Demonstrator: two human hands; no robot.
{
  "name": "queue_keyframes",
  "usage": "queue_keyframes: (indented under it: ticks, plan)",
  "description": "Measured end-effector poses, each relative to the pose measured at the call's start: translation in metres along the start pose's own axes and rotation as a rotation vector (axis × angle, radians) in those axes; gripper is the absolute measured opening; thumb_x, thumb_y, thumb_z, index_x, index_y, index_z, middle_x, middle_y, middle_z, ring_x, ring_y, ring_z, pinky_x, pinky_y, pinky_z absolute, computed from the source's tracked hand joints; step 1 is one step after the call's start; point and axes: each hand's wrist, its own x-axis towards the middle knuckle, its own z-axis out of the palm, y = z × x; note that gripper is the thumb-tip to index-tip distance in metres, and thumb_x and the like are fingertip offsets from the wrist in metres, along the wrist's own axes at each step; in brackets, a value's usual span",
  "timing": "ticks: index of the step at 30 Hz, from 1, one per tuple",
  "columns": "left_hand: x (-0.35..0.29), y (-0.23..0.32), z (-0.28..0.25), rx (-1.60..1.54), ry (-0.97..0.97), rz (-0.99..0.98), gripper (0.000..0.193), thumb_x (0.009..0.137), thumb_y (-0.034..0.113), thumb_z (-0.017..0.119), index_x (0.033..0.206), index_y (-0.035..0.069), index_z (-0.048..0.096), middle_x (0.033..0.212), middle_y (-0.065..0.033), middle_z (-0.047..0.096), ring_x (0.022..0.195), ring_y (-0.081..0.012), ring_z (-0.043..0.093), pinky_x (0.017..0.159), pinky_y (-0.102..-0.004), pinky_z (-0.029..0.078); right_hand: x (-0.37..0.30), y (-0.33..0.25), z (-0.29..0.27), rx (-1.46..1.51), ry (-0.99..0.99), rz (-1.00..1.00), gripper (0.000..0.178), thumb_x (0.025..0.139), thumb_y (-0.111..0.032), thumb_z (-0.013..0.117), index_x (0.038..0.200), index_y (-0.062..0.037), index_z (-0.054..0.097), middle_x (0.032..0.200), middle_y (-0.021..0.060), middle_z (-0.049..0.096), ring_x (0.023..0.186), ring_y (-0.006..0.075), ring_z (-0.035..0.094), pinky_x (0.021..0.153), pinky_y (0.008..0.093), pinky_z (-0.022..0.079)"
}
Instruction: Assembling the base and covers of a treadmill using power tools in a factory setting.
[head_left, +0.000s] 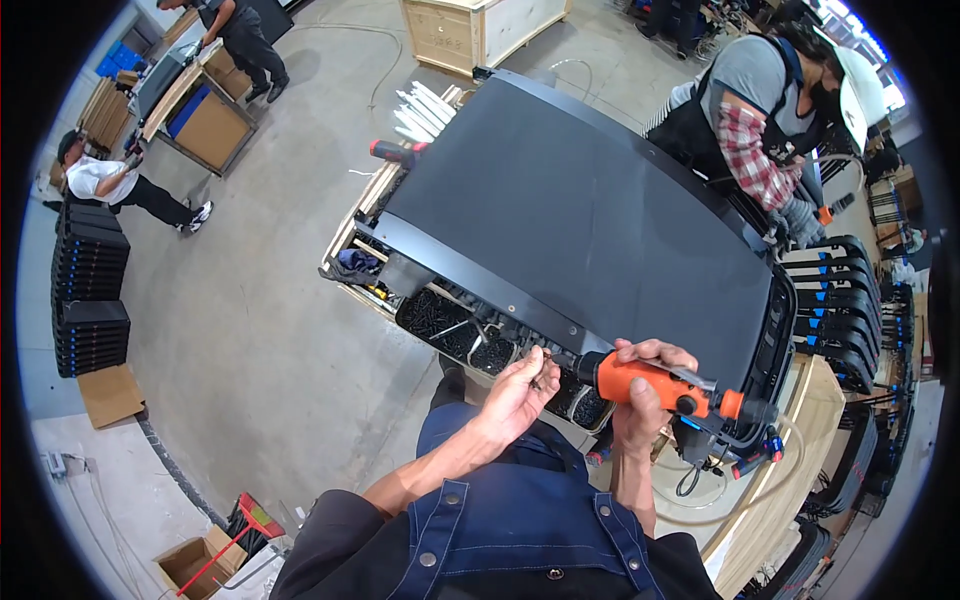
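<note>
My right hand (645,405) grips an orange pneumatic screwdriver (625,382), fingers wrapped round its body. Its black nose points left, along the near edge of a large dark grey panel (590,200). Close to that nose, my left hand (522,392) is closed in a pinch; whatever small thing sits between thumb and fingertips is too small to name. Beneath the panel's near edge, bins of small black screws (432,314) lie just beyond my left hand. Some of the bins are partly hidden by my hands and the tool.
At the panel's far right corner, a co-worker (760,120) in gloves bends over another orange tool. Black frames (835,300) stand stacked at right. A red-handled tool (395,152) and white sticks (425,112) lie left of the panel. A pale hose (790,470) loops at lower right.
</note>
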Motion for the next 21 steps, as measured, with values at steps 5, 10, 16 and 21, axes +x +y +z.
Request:
queue_keyframes:
  ticks: [5, 10, 16, 21]
  plan:
    - [0.032, 0.045, 0.006, -0.044, 0.079, -0.117, 0.024, 0.103, 0.031, 0.059, 0.103, 0.008, 0.063, 0.078, 0.0011, 0.059, 0.063, -0.0078, 0.051, 0.056, -0.0213, 0.045, 0.020, 0.029, 0.054, -0.191, -0.141, -0.012, 0.045, 0.080, -0.007, 0.078, 0.116, -0.0073, 0.050, 0.108, 0.0155, 0.061, 0.096, 0.0284, 0.066, 0.102, 0.0549, 0.048]
    - [0.055, 0.072, -0.020, -0.113, 0.032, -0.263, 0.032, 0.102, 0.040, 0.060, 0.106, 0.009, 0.055, 0.067, 0.0072, 0.042, 0.055, -0.0052, 0.038, 0.048, -0.0207, 0.033, 0.049, 0.064, 0.083, -0.307, -0.229, 0.087, 0.044, 0.081, -0.002, 0.076, 0.115, -0.0046, 0.049, 0.107, 0.0175, 0.063, 0.095, 0.0281, 0.067, 0.096, 0.0490, 0.053]
    - [0.030, 0.090, -0.019, 0.223, 0.120, -0.136, 0.025, 0.103, 0.035, 0.059, 0.107, 0.010, 0.058, 0.079, 0.0047, 0.055, 0.071, -0.0079, 0.053, 0.066, -0.0249, 0.045, 0.074, 0.078, 0.109, -0.495, -0.579, 0.056, 0.039, 0.071, 0.014, 0.072, 0.102, -0.0037, 0.057, 0.097, 0.0148, 0.068, 0.090, 0.0264, 0.070, 0.089, 0.0441, 0.058]
    - [0.024, 0.111, -0.057, 0.436, 0.125, -0.166, 0.019, 0.104, 0.013, 0.047, 0.117, 0.005, 0.057, 0.109, -0.0068, 0.063, 0.099, -0.0186, 0.062, 0.093, -0.0347, 0.049, 0.079, 0.083, 0.132, -0.524, -0.591, 0.072, 0.037, 0.067, 0.009, 0.074, 0.099, -0.0034, 0.062, 0.094, 0.0123, 0.073, 0.086, 0.0222, 0.072, 0.078, 0.0342, 0.059]
